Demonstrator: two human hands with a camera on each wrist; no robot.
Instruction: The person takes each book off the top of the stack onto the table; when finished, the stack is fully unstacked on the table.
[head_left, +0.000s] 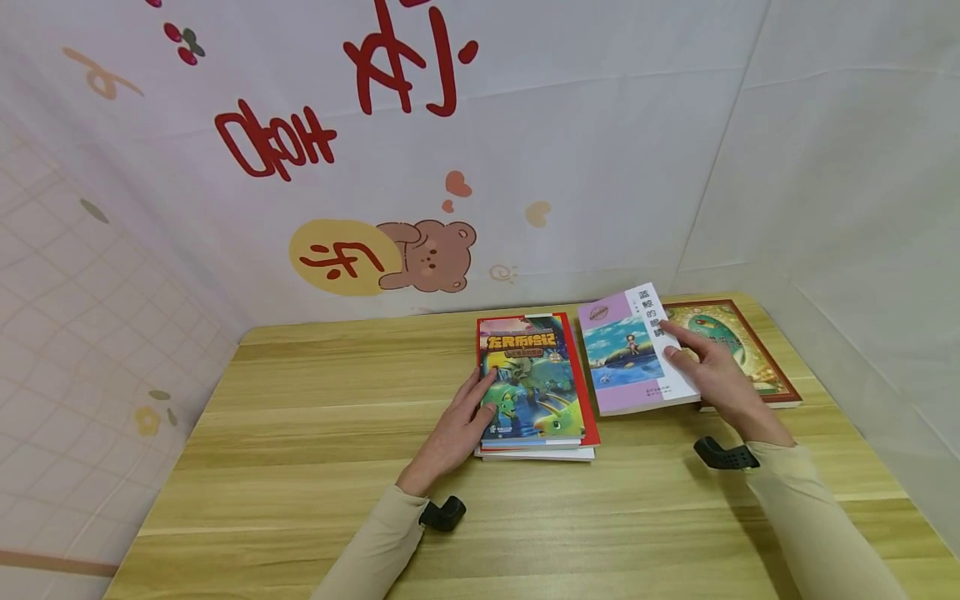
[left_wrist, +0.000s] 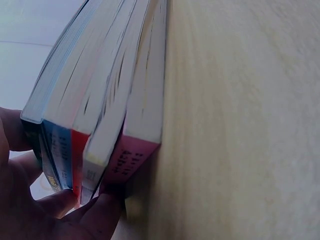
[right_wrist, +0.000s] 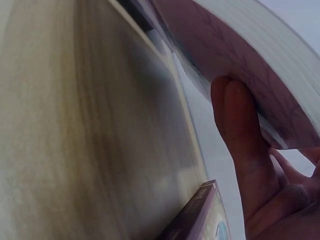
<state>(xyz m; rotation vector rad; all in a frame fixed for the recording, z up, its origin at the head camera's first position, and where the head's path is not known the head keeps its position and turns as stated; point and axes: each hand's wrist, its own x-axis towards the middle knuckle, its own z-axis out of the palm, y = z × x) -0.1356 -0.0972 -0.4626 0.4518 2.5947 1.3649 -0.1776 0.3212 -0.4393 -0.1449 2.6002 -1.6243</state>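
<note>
Right of the book stack [head_left: 536, 387], gripped by the left hand [head_left: 453, 429], purple book [head_left: 622, 358] "蓝鲸的眼睛" is pinched by the right hand [head_left: 720, 379].

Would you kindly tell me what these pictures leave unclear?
Head view: part of the golden book, behind the purple book and right hand.
Head view: most of the lower books, under the dinosaur book.
Left wrist view: spine lettering, too blurred to read.
Right wrist view: part of the purple book, cut off by edges.
</note>
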